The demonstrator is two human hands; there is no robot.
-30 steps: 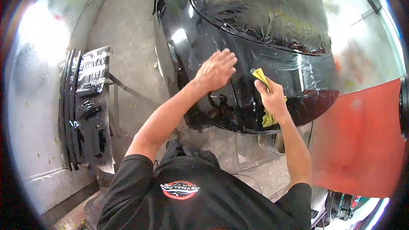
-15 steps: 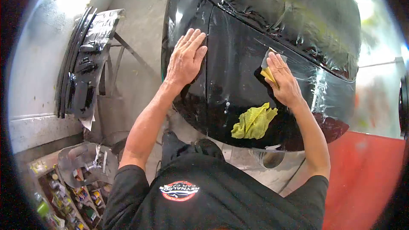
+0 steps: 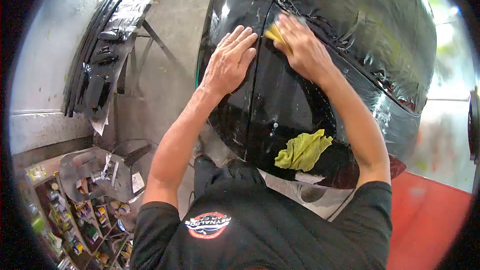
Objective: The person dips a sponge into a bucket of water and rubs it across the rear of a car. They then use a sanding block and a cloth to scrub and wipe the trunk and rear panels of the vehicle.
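Note:
A glossy black car panel [image 3: 280, 100] with a seam running down it lies in front of me. My left hand [image 3: 230, 62] rests flat on the panel left of the seam, fingers stretched out, holding nothing. My right hand [image 3: 302, 47] presses a yellow sanding pad [image 3: 275, 36] against the panel, near the edge of the plastic sheeting. The fingers are slightly smeared by motion, and most of the pad is hidden under them. Nearer to me, a crumpled yellow-green cloth [image 3: 304, 151] lies on the panel. White droplets show beside it.
Clear plastic sheeting [image 3: 370, 35] covers the car's upper part. At left, a stand [image 3: 145, 32] carries black trim parts [image 3: 95, 90]. A shelf unit [image 3: 65, 205] with cans and bottles stands at lower left. A red surface [image 3: 425, 220] is at lower right.
My right hand has slid the sanding pad up and left across the panel, towards the seam. My left hand stays flat on the panel. The whole view has shifted slightly.

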